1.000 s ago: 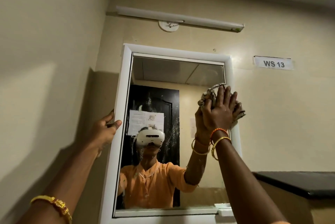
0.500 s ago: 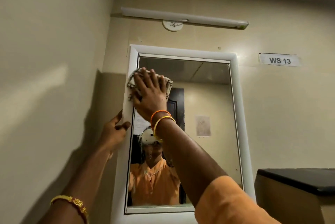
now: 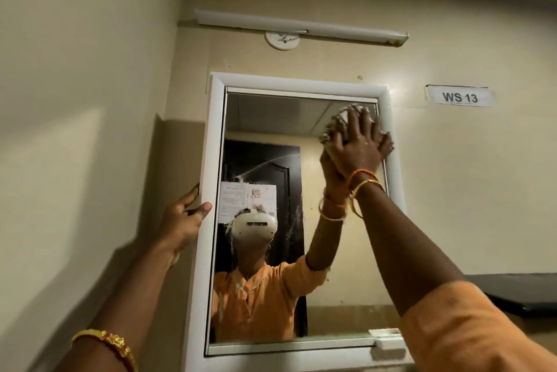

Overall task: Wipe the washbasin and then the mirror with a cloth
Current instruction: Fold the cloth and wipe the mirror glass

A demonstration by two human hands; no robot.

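- Mirror [image 3: 271, 130]: a tall rectangle of glass in a smooth white frame with rounded corners, hung on a matte cream wall [image 3: 467, 191] at the centre of the frame. Faint streaks and specks show on the glass, clearest over the dark door reflected in it.
- Cloth [image 3: 337, 123]: a crumpled, pale patterned wad, pressed against the glass at the upper right corner of the mirror, just inside the frame.
- Right hand [image 3: 360, 145]: flat over the cloth with fingers spread and pointing up, palm pushing it onto the glass; the little-finger side reaches the frame's right edge. Orange and gold bangles ring the wrist, and an orange sleeve covers the upper arm at lower right of the frame.
- Left hand [image 3: 184, 218]: at the left edge of the frame, thumb laid on its front and fingers curled round its outer side, clasping the white moulding. A gold bracelet with red beads sits on that forearm at lower left.
- Reflection: a person in an orange top with a white headset, one arm raised to meet the right hand.
- Tube light [image 3: 301, 26]: a long white bar above the mirror, unlit.
- Label [image 3: 459, 96]: a small white rectangle reading "WS 13", upper right.
- Desk [image 3: 512, 290]: a dark, glossy slab at the right edge.
- Washbasin: out of view.
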